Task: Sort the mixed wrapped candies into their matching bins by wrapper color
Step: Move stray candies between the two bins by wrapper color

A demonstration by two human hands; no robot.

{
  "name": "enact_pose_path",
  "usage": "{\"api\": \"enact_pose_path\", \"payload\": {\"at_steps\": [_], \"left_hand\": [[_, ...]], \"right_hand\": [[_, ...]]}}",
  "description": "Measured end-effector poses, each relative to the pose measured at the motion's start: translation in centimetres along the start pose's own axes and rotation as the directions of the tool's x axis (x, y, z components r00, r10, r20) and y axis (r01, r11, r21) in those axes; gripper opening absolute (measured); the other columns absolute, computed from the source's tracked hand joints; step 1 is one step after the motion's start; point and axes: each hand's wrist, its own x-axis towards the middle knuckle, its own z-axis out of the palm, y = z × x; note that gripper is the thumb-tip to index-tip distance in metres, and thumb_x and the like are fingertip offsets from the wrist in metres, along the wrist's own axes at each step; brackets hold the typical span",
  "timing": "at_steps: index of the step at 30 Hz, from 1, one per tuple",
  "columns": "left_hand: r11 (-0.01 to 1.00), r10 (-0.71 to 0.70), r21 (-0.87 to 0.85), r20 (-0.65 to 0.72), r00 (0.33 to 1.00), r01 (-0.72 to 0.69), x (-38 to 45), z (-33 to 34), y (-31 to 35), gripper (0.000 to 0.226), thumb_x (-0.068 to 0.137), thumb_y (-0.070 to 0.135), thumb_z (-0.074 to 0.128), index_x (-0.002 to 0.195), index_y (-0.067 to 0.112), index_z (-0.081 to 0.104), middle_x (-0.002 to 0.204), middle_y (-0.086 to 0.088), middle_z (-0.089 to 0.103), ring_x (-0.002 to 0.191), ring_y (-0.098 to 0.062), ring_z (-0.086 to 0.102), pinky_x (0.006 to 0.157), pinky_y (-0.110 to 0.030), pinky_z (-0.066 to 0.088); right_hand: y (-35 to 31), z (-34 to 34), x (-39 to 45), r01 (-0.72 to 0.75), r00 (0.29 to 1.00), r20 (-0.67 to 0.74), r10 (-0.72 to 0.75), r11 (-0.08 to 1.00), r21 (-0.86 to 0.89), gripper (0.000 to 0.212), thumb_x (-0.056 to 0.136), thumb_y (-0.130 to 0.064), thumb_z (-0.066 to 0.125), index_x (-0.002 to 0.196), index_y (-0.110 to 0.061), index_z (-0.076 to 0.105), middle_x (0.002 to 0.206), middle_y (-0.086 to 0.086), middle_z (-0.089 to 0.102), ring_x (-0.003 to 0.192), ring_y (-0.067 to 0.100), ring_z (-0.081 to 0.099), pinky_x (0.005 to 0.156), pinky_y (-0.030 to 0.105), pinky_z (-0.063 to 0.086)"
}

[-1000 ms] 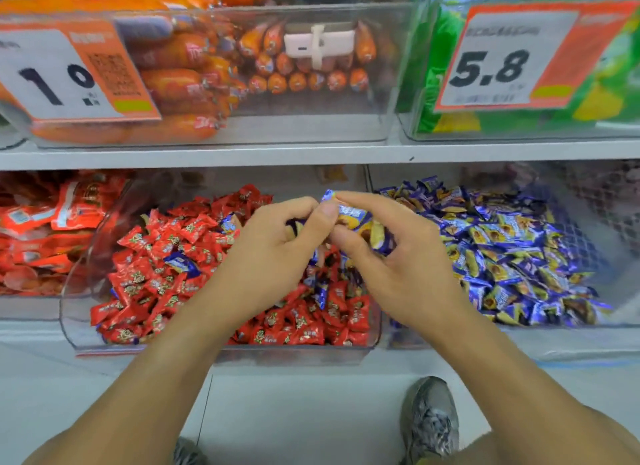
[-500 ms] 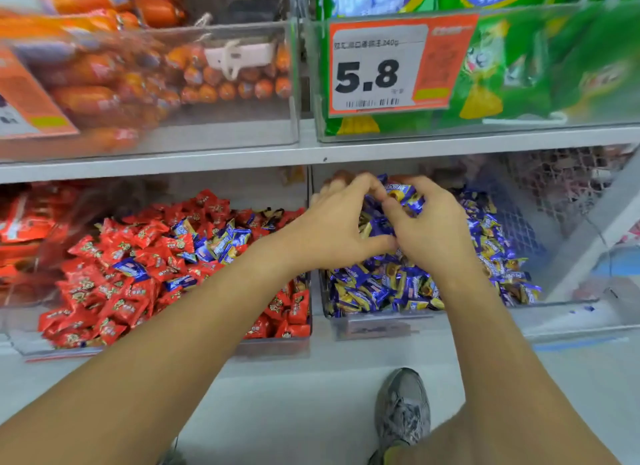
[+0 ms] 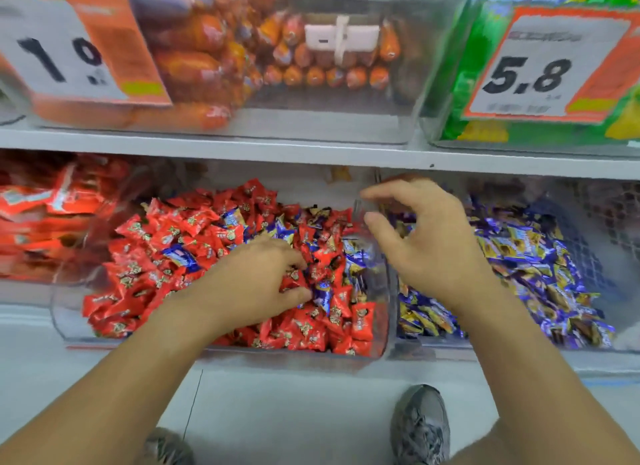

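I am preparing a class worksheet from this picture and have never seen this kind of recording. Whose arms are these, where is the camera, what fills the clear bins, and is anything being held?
There is no machine here. The camera sits on a person's head and looks forward and down, so the two bare arms are the wearer's own, with shoes visible below.

They face a shop shelf. The clear bin in the middle holds mostly red candies, with some blue candies mixed in. The bin to its right holds the blue and yellow candies. Above stand orange sausages and two price tags.

The left hand reaches into the red pile, its fingertips closing around a blue candy. The right hand hovers above the divide between the two bins, fingers loosely curled, apparently holding nothing.
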Motion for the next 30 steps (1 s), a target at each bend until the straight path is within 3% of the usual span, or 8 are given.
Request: {"api": "enact_pose_path", "payload": {"at_steps": [3, 6, 12, 15, 18, 21, 26, 30], "left_hand": [[1.000, 0.031, -0.001, -0.041, 0.999, -0.031, 0.1, -0.1, -0.5, 0.034, 0.083, 0.052, 0.065, 0.104, 0.026, 0.064, 0.105, 0.008, 0.061, 0.108, -0.013, 0.049, 0.095, -0.038, 0.044], [0.992, 0.041, -0.113, -0.075, 0.996, -0.049, -0.3, -0.4, -1.0, 0.025, 0.079, 0.046, 0.073, 0.096, 0.029, 0.064, 0.097, 0.013, 0.060, 0.099, -0.008, 0.049, 0.090, -0.035, 0.046], [0.960, 0.010, -0.278, -0.092, 0.996, -0.035, -1.5, -1.5, -1.9, 0.025, 0.078, 0.038, 0.078, 0.098, 0.034, 0.063, 0.101, 0.023, 0.060, 0.099, 0.005, 0.052, 0.087, -0.019, 0.043], [0.973, 0.011, -0.231, -0.089, 0.996, -0.031, -1.9, -1.6, -2.1, 0.027, 0.078, 0.039, 0.078, 0.099, 0.034, 0.063, 0.103, 0.022, 0.060, 0.103, 0.001, 0.051, 0.085, -0.013, 0.038], [0.985, 0.060, -0.141, -0.232, 0.971, -0.095, -2.0, -1.6, -1.3, 0.032, 0.072, 0.040, 0.081, 0.098, 0.033, 0.063, 0.104, 0.016, 0.058, 0.106, -0.010, 0.046, 0.093, -0.031, 0.041], [0.975, 0.088, -0.167, -0.324, 0.942, -0.149, -2.2, -1.7, -0.1, 0.028, 0.073, 0.041, 0.078, 0.098, 0.033, 0.066, 0.095, 0.016, 0.057, 0.095, -0.007, 0.044, 0.087, -0.030, 0.041], [0.998, 0.061, -0.003, -0.085, 0.995, -0.061, -1.7, -0.7, 0.2, 0.036, 0.086, 0.047, 0.065, 0.118, 0.032, 0.065, 0.108, 0.009, 0.065, 0.107, -0.015, 0.052, 0.093, -0.029, 0.043], [0.996, 0.051, 0.078, -0.096, 0.994, -0.043, -1.0, -0.4, -0.2, 0.029, 0.085, 0.043, 0.065, 0.111, 0.033, 0.068, 0.101, 0.011, 0.069, 0.102, -0.015, 0.057, 0.090, -0.032, 0.041]], "right_hand": [[-2.2, 2.0, 0.8, 0.130, 0.953, 0.278, -0.118, 0.991, -0.026, 0.024, 0.087, -0.019, 0.070, 0.110, -0.021, 0.070, 0.098, -0.002, 0.066, 0.092, 0.009, 0.061, 0.089, 0.019, 0.045], [-2.6, 3.5, 2.4, 0.237, 0.828, 0.560, 0.026, 0.889, -0.392, 0.032, 0.083, -0.025, 0.071, 0.114, -0.026, 0.064, 0.107, -0.001, 0.067, 0.103, 0.024, 0.060, 0.094, 0.033, 0.043], [-3.7, 4.5, 3.8, 0.391, 0.651, 0.714, 0.257, 0.693, -0.606, 0.059, 0.067, -0.035, 0.085, 0.120, -0.027, 0.060, 0.107, -0.002, 0.066, 0.105, 0.021, 0.060, 0.097, 0.037, 0.036], [-3.7, 4.5, 3.8, 0.406, 0.642, 0.736, 0.216, 0.718, -0.565, 0.050, 0.065, -0.036, 0.086, 0.111, -0.031, 0.066, 0.091, -0.013, 0.066, 0.099, 0.017, 0.062, 0.083, 0.032, 0.036], [-3.3, 3.9, 3.9, 0.318, 0.660, 0.727, 0.188, 0.807, -0.498, 0.031, 0.068, -0.033, 0.084, 0.096, -0.038, 0.069, 0.068, -0.019, 0.058, 0.088, 0.007, 0.060, 0.072, 0.026, 0.038], [-2.8, 3.4, 3.9, 0.191, 0.712, 0.680, 0.175, 0.884, -0.426, 0.017, 0.077, -0.020, 0.073, 0.081, -0.036, 0.072, 0.060, -0.024, 0.058, 0.077, 0.000, 0.059, 0.070, 0.022, 0.044], [-2.1, 2.9, 3.7, 0.090, 0.746, 0.664, 0.053, 0.980, -0.179, 0.014, 0.084, -0.017, 0.073, 0.087, -0.030, 0.074, 0.079, -0.018, 0.072, 0.077, -0.004, 0.067, 0.083, 0.028, 0.056], [-3.0, 2.0, 3.2, 0.033, 0.708, 0.706, 0.023, 0.997, -0.065, 0.019, 0.074, -0.033, 0.086, 0.086, -0.025, 0.073, 0.075, -0.013, 0.072, 0.070, -0.002, 0.068, 0.076, 0.025, 0.056]]}}
